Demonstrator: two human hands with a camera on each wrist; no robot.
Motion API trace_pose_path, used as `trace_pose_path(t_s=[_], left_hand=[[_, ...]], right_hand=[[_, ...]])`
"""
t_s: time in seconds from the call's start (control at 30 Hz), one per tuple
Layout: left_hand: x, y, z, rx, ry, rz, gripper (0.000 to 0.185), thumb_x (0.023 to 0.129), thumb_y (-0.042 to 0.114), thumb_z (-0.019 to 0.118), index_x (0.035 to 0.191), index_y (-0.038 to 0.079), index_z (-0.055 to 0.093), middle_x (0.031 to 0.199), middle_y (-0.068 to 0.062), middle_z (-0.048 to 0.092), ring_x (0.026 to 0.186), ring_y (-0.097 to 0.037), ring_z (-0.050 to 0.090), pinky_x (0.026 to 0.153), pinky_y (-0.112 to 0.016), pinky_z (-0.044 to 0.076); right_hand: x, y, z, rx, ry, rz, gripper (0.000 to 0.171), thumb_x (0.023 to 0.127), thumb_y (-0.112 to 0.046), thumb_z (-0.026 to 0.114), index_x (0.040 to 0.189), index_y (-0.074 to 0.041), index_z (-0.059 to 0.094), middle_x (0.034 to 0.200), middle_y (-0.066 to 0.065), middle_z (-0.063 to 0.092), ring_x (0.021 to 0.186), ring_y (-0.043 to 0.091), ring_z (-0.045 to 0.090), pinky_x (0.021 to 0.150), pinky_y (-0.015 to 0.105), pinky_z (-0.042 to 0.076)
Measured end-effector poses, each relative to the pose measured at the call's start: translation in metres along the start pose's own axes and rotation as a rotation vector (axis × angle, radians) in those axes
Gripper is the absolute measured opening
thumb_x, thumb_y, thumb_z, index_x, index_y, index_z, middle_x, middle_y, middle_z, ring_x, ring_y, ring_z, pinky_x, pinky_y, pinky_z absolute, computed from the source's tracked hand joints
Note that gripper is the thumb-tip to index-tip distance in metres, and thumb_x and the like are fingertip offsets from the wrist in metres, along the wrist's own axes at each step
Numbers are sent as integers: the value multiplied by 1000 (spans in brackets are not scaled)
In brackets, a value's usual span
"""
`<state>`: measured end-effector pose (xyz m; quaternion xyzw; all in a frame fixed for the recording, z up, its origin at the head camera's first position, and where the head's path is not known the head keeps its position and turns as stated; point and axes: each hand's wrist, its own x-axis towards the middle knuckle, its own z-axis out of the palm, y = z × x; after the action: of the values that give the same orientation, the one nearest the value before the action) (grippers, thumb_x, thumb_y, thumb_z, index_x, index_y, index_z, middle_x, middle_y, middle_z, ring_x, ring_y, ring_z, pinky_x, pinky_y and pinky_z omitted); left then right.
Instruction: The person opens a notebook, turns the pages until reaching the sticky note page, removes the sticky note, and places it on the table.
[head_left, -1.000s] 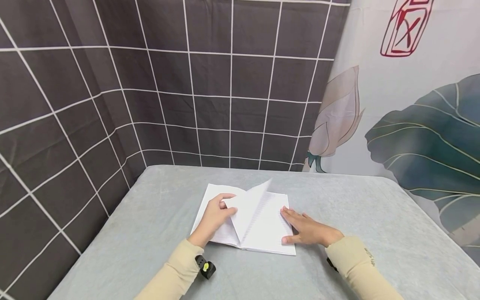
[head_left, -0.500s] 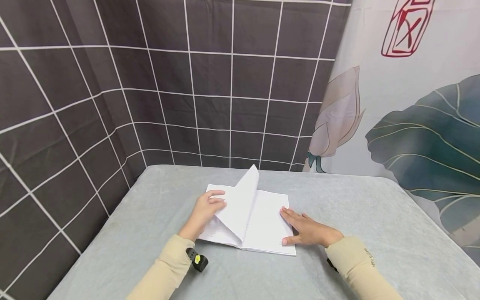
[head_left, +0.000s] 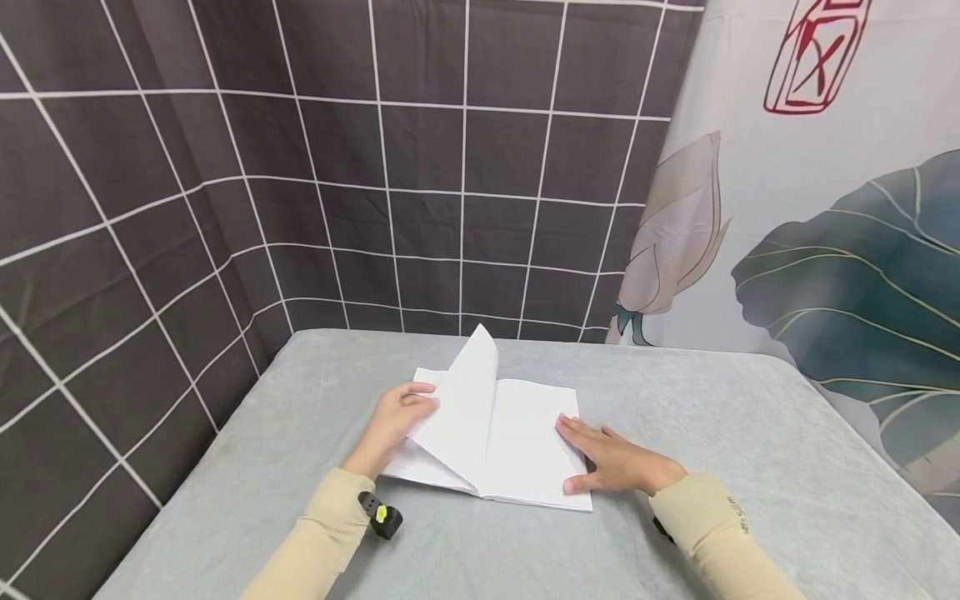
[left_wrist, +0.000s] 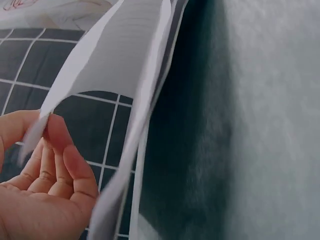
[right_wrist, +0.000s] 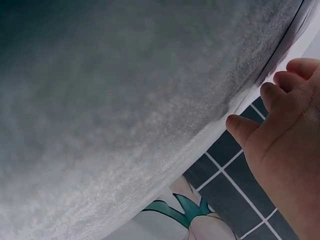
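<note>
An open white notebook (head_left: 525, 450) lies in the middle of the grey table (head_left: 735, 433). My left hand (head_left: 393, 421) pinches the edge of a lined page (head_left: 461, 400) that stands raised above the left half. In the left wrist view the same page (left_wrist: 120, 55) curves up from between thumb and fingers (left_wrist: 60, 165). My right hand (head_left: 611, 458) lies flat with straight fingers on the right-hand page near its outer edge. Only part of that hand (right_wrist: 290, 135) shows in the right wrist view, beside the grey cloth.
A dark checked curtain (head_left: 337, 167) hangs behind and to the left of the table. A pale curtain with a large leaf print (head_left: 847, 292) hangs at the right. The table's grey cover (head_left: 300, 467) spreads around the notebook on all sides.
My left hand has drawn the lifted page leftward over the spine and the page now stands more upright. The right hand has stayed pressed on the right-hand page.
</note>
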<state>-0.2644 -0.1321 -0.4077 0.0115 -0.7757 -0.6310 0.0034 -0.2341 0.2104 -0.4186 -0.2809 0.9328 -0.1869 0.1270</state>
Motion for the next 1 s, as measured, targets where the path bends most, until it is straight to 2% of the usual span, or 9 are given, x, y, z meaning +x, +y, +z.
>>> trace_pose_path(t_s=[0.13, 0.33, 0.47, 0.7, 1.0], left_hand=[[3, -4, -6, 20, 7, -34, 38, 82, 6, 68, 119, 3, 63, 102, -15, 70, 86, -17, 63, 76, -26, 49], [6, -11, -15, 92, -8, -74, 47, 81, 3, 65, 128, 6, 58, 115, -20, 65, 103, -29, 62, 90, -40, 49], [6, -14, -20, 121, -10, -89, 45, 82, 5, 64, 127, 5, 58, 114, -20, 66, 101, -27, 63, 87, -38, 50], [6, -20, -28, 171, -13, -102, 36, 87, 11, 63, 121, 2, 61, 109, -17, 67, 90, -19, 61, 72, -26, 48], [7, -27, -35, 244, -62, -132, 39, 86, 9, 63, 123, -3, 57, 106, -20, 68, 82, -19, 66, 71, -33, 54]], right_hand=[[1, -1, 0, -6, -2, -33, 99, 79, -55, 68, 149, 1, 25, 157, 22, 22, 144, 42, 21, 108, 70, 13], [0, -3, -2, -22, -20, -81, 90, 79, -53, 68, 148, -7, 34, 157, 20, 25, 143, 45, 21, 106, 72, 14], [0, -4, -2, -34, -30, -83, 90, 79, -53, 68, 148, -8, 34, 156, 20, 25, 142, 46, 22, 106, 72, 15], [0, -4, -5, -15, -76, -47, 94, 75, -53, 71, 149, -8, 33, 157, 18, 23, 143, 44, 21, 107, 71, 14], [2, -3, -8, -5, -111, -48, 97, 73, -50, 74, 149, -7, 33, 157, 20, 22, 143, 45, 18, 107, 71, 14]])
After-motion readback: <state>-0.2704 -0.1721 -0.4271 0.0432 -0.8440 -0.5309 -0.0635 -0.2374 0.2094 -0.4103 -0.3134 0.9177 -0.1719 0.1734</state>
